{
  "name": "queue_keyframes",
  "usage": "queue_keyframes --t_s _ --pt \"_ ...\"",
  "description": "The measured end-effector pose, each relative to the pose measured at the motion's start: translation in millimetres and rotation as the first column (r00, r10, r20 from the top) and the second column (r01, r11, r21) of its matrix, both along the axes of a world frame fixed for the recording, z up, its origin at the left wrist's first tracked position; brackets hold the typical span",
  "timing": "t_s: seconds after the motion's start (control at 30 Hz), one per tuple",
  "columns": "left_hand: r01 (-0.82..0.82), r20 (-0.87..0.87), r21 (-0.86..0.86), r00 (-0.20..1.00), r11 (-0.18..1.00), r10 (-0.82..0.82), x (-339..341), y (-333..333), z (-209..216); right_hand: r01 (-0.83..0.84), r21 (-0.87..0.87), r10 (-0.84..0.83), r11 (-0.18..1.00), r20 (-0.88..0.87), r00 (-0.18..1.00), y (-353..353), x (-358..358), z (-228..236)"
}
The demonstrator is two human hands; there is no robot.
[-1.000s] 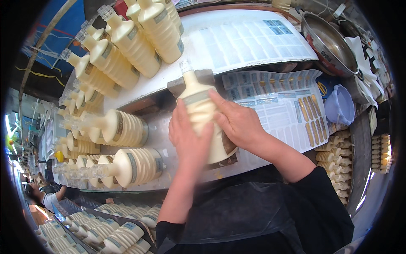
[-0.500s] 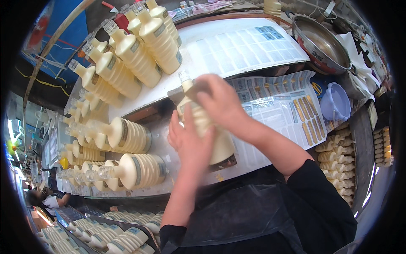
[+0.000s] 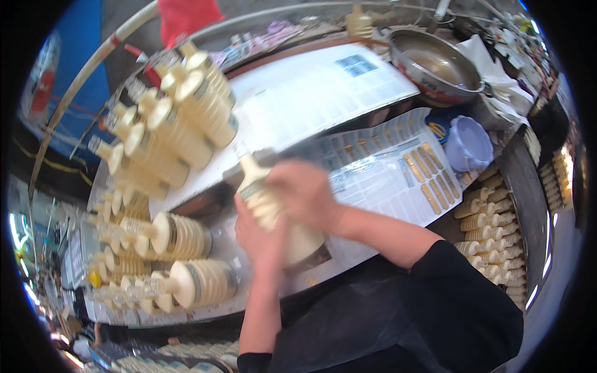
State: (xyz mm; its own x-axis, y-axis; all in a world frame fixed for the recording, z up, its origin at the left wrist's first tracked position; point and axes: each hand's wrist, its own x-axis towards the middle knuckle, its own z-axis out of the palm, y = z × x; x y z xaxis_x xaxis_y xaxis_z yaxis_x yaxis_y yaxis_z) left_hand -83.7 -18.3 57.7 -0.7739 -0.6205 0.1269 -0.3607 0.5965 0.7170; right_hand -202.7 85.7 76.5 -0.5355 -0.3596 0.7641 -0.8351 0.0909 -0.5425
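Note:
A cream-coloured bottle with a ribbed body leans in front of me, its narrow neck pointing away. My left hand grips its left side. Over its shoulder and right side is my right hand, smeared by motion, with curled fingers. Whether those fingers hold anything is hidden. A dark band shows on the bottle's shoulder beside the right fingers. Beneath the bottle's base lies a dark brown piece. Right of my hands, a printed sheet carries pale labels and gold strips.
Ribbed bottles stand in a group at far left; several more lie along the left table edge. Across the back is a white board with a label sheet. A wide metal pan and a lilac bucket stand right. More bottles are stacked below.
My right hand has come down from near the bottle's neck to its shoulder. The left hand still grips the bottle. The whole view has shifted, and a red cloth shows at the top.

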Motion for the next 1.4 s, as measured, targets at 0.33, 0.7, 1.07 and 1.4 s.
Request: queue_keyframes --t_s 0.33,0.7,1.07,1.4 --pt "0.068 -0.140 0.276 0.990 0.959 -0.030 19 4 -11 0.132 0.096 -0.156 0.987 0.314 0.936 26 -54 2" --pt "0.115 -0.248 0.363 0.968 0.925 -0.023 31 15 -15 0.526 0.635 -0.634 0.566 -0.072 0.770 109 -232 8" --pt "0.060 -0.184 0.317 0.983 0.946 -0.001 38 15 -22 0.351 0.903 -0.455 0.249 -0.212 0.865 130 -234 20" --pt "0.053 -0.278 0.385 0.959 0.922 0.061 34 19 -21 0.538 0.585 -0.313 0.607 -0.446 0.838 156 -162 -11"
